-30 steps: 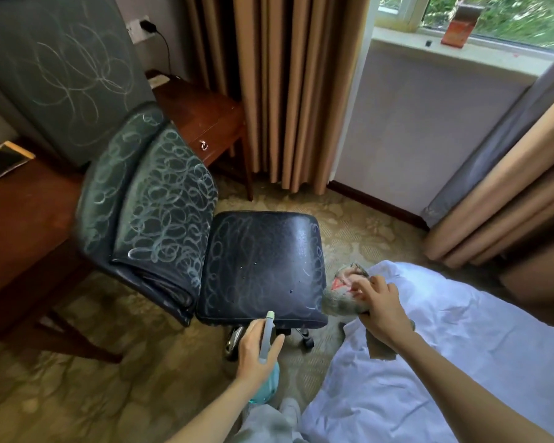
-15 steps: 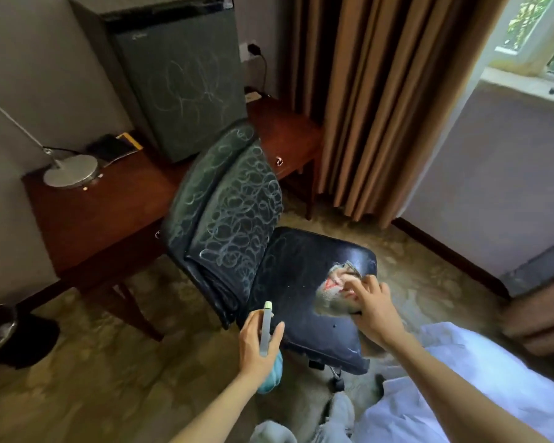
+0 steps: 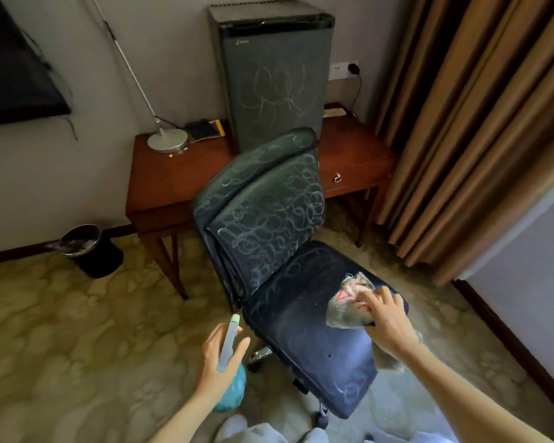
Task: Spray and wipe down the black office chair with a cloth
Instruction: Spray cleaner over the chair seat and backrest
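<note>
Holding the spray bottle [image 3: 230, 362] in my left hand [image 3: 219, 362], I have my fingers wrapped around its pale stem, the green-tipped nozzle pointing up and away from me toward the gap where the chair's seat meets its back. The bottle's teal body bulges out below my palm. My right hand [image 3: 386, 321] is closed on a bunched grey cloth [image 3: 349, 305] with a pink patch, pressing it down onto the seat.

Between and ahead of my two hands sits the black office chair [image 3: 279, 238]. Its seat runs from just right of my left hand to under my right one, dark and mostly free of marks near the cloth, with a few pale smears at the near corner. Its backrest rises ahead of my left hand, covered in looping chalky scribbles.

Beyond the chair, further from both hands, a wooden desk [image 3: 173, 180] carries a dark mini fridge [image 3: 272, 75] with the same scribbles on its door, and a lamp base [image 3: 167, 140]. Far off to the left of my left hand a black waste bin [image 3: 93, 251] stands on the patterned carpet [image 3: 61, 330]. Tan curtains [image 3: 461, 123] hang beyond my right hand.
</note>
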`<action>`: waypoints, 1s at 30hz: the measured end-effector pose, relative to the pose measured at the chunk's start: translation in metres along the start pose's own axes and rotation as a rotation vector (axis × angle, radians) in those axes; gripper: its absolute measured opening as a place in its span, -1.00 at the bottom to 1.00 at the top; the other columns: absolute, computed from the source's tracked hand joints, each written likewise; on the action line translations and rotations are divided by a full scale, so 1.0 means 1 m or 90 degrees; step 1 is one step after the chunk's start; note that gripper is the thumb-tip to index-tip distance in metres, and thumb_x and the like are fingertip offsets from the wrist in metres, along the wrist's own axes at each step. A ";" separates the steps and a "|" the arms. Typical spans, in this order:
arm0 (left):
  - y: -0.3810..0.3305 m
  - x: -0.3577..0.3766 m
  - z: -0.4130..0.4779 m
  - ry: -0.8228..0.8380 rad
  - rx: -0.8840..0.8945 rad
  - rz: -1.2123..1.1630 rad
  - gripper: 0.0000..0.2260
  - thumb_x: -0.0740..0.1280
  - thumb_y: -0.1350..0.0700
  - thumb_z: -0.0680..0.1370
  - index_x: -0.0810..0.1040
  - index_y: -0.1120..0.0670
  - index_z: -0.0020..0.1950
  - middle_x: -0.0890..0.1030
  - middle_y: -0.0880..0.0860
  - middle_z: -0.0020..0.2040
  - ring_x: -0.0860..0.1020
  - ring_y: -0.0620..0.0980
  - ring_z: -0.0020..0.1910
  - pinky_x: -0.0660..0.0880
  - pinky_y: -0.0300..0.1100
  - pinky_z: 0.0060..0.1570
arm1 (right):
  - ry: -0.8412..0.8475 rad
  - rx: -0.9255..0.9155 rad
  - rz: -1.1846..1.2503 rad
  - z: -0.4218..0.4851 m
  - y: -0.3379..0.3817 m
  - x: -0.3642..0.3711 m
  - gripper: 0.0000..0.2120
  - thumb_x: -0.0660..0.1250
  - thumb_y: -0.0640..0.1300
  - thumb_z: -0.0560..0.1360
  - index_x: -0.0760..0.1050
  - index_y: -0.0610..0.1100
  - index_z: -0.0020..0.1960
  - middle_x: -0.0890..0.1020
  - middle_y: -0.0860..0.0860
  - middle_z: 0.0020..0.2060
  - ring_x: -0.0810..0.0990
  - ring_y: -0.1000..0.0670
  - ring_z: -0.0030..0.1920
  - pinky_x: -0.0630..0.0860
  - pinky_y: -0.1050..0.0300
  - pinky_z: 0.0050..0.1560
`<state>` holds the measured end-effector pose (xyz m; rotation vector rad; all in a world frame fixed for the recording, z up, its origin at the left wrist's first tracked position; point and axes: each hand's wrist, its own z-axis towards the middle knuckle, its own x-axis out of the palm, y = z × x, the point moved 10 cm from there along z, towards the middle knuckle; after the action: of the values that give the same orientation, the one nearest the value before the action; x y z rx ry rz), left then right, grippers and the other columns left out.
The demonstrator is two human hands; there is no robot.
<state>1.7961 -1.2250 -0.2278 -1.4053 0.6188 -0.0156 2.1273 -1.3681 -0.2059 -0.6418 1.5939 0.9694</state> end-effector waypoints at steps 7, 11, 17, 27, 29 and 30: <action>-0.004 0.020 -0.042 0.004 0.026 0.116 -0.77 0.46 0.20 0.46 0.45 -0.04 -0.26 0.47 -0.10 -0.31 0.49 -0.08 -0.31 0.35 -0.42 -0.32 | 0.013 -0.048 0.016 -0.008 -0.016 0.007 -0.49 0.42 -0.22 0.32 0.45 0.06 0.22 0.39 -0.04 0.16 0.33 -0.10 0.02 0.44 -0.01 -0.03; 0.009 0.031 -0.055 0.022 -0.002 0.150 -0.78 0.47 0.12 0.45 0.45 0.00 -0.29 0.48 -0.04 -0.33 0.49 -0.04 -0.34 0.40 -0.28 -0.33 | 0.023 -0.046 0.027 -0.014 -0.024 0.011 -0.53 0.36 -0.23 0.34 0.45 0.07 0.21 0.38 -0.02 0.14 0.32 -0.08 0.02 0.42 0.03 -0.08; 0.021 0.043 -0.070 0.087 0.017 0.144 -0.83 0.51 0.13 0.40 0.58 0.04 -0.07 0.55 -0.19 -0.16 0.56 -0.17 -0.20 0.43 -0.46 -0.21 | 0.024 -0.029 0.050 -0.022 -0.043 0.017 -0.54 0.36 -0.25 0.31 0.46 0.05 0.17 0.38 -0.02 0.09 0.30 -0.09 -0.03 0.47 0.00 -0.14; 0.066 0.028 -0.077 0.078 -0.031 0.175 -0.74 0.51 0.24 0.41 0.48 -0.03 -0.27 0.51 -0.07 -0.27 0.48 -0.15 -0.34 0.37 -0.35 -0.35 | -0.002 -0.032 0.057 -0.037 -0.044 0.025 -0.51 0.41 -0.35 0.23 0.50 -0.04 0.12 0.43 -0.10 0.04 0.35 -0.16 -0.07 0.47 -0.07 -0.22; 0.070 0.018 -0.078 0.076 -0.032 0.165 -0.82 0.50 0.24 0.42 0.54 0.01 -0.19 0.53 -0.10 -0.19 0.51 -0.16 -0.28 0.40 -0.35 -0.32 | -0.010 -0.036 0.054 -0.040 -0.039 0.027 -0.50 0.43 -0.36 0.21 0.51 -0.04 0.10 0.43 -0.10 0.02 0.37 -0.18 -0.09 0.48 -0.08 -0.20; 0.074 0.011 -0.077 0.072 -0.039 0.157 -0.83 0.49 0.21 0.43 0.55 0.01 -0.13 0.55 -0.13 -0.14 0.53 -0.18 -0.25 0.41 -0.37 -0.29 | -0.017 -0.038 0.051 -0.042 -0.036 0.027 -0.48 0.44 -0.36 0.19 0.50 -0.03 0.09 0.44 -0.10 0.02 0.38 -0.18 -0.10 0.48 -0.09 -0.19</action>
<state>1.7478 -1.2854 -0.3023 -1.3847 0.8903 0.1210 2.1280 -1.4196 -0.2389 -0.6076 1.5827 1.0841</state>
